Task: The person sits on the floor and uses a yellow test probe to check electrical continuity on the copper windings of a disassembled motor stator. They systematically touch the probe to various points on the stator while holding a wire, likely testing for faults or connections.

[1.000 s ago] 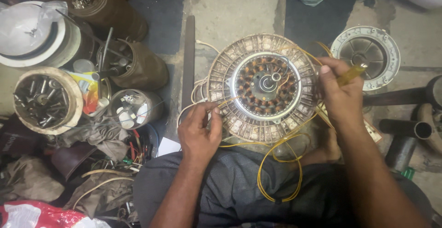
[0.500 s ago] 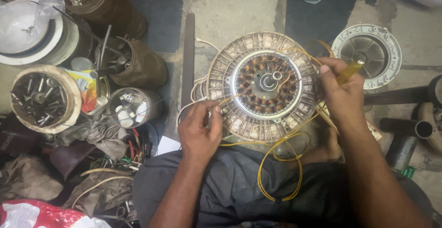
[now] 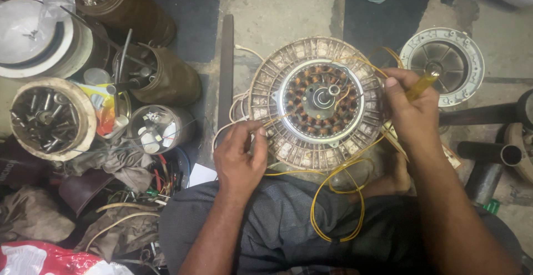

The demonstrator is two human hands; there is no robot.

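Observation:
A round fan motor [image 3: 319, 103] with copper windings and a slotted metal rim lies on the floor in front of my lap. My left hand [image 3: 241, 155] rests at its lower left edge, its fingers pinching a thin yellow wire [image 3: 333, 197] that loops down over my dark trousers. My right hand [image 3: 411, 114] lies on the motor's right rim and grips a tool with a yellow handle [image 3: 420, 85].
A round metal motor cover [image 3: 442, 64] lies to the right, with dark pipes [image 3: 491, 153] below it. On the left stand several tins of screws and parts [image 3: 47, 116], rags and tangled wires [image 3: 116, 169]. A dark flat bar [image 3: 225, 75] lies left of the motor.
My left hand has slid slightly along the rim while drawing the yellow wire. The right hand holds the tool in nearly the same place.

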